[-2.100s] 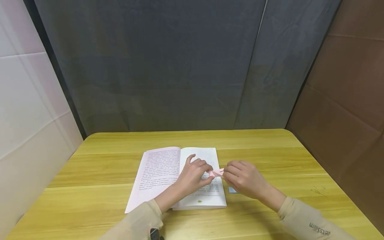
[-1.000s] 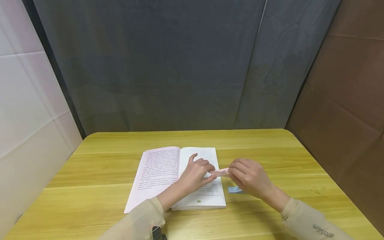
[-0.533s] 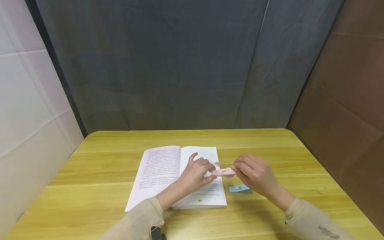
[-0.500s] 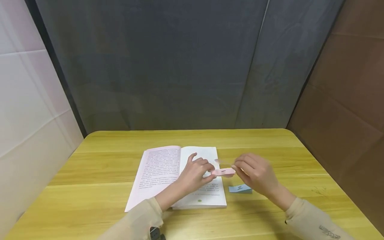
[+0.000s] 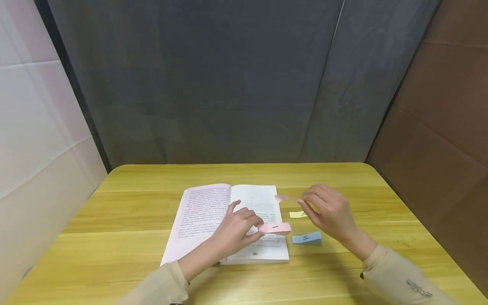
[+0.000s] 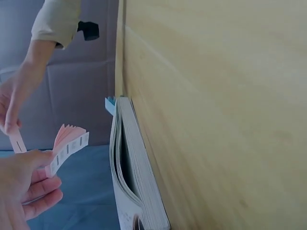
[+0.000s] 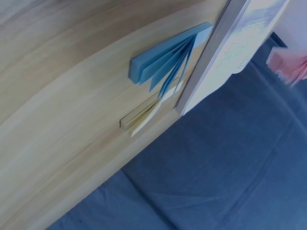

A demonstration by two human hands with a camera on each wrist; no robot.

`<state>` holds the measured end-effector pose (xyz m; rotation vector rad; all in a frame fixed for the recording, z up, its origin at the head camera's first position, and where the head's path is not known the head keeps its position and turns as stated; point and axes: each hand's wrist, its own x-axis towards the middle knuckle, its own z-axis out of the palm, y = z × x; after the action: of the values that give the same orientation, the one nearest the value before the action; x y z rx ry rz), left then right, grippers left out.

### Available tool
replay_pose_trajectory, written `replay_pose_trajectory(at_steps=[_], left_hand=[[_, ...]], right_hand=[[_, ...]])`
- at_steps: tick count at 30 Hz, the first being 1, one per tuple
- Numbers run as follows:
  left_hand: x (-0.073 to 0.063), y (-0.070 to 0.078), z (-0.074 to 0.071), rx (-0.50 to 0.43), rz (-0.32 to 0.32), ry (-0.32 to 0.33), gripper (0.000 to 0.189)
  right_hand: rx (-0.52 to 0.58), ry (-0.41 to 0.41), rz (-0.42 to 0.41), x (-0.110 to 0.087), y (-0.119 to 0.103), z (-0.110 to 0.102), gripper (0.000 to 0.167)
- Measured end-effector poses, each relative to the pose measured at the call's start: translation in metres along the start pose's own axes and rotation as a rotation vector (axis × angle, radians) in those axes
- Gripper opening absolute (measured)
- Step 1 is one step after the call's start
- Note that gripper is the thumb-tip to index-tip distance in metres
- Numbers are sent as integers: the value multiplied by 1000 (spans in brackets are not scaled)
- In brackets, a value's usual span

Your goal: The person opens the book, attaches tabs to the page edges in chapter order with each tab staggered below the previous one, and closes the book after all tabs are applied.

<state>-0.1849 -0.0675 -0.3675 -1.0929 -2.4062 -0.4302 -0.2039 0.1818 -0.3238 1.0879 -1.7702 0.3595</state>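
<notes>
Over the right page of an open book (image 5: 263,195), my left hand (image 5: 236,231) pinches a pad of pink sticky notes (image 5: 275,228) marked with a short dark stroke. In the left wrist view the layers of this pink pad (image 6: 71,143) fan out at the free end. My right hand (image 5: 329,212), off the book's right edge, pinches a single pink sticky note (image 5: 285,198) by one end. The note reaches left toward the page, apart from the pad. Printed text covers both pages, and the left hand hides some of it.
Right of the book lie a blue sticky-note pad (image 5: 307,238) and, behind it, a yellow sticky-note pad (image 5: 297,214) partly covered by the right hand. The right wrist view shows the blue pad's leaves (image 7: 168,57) fanned. A dark curtain (image 5: 213,84) hangs behind the wooden table (image 5: 133,203).
The single pink note has come away from the pink pad. My right hand has moved up and right with it, my left hand left and down with the pad. The yellow pad has come into view.
</notes>
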Motion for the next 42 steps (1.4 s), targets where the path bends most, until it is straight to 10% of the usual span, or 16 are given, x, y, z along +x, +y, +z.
replay_pose_trajectory(at_steps=[24,42], left_hand=[[-48,21,-20,-47,98,70,19],[-79,28,-11,-60,78,-90,17]], right_hand=[[39,14,133,7,9,19,21],[25,-41,297,1,18,35,8]])
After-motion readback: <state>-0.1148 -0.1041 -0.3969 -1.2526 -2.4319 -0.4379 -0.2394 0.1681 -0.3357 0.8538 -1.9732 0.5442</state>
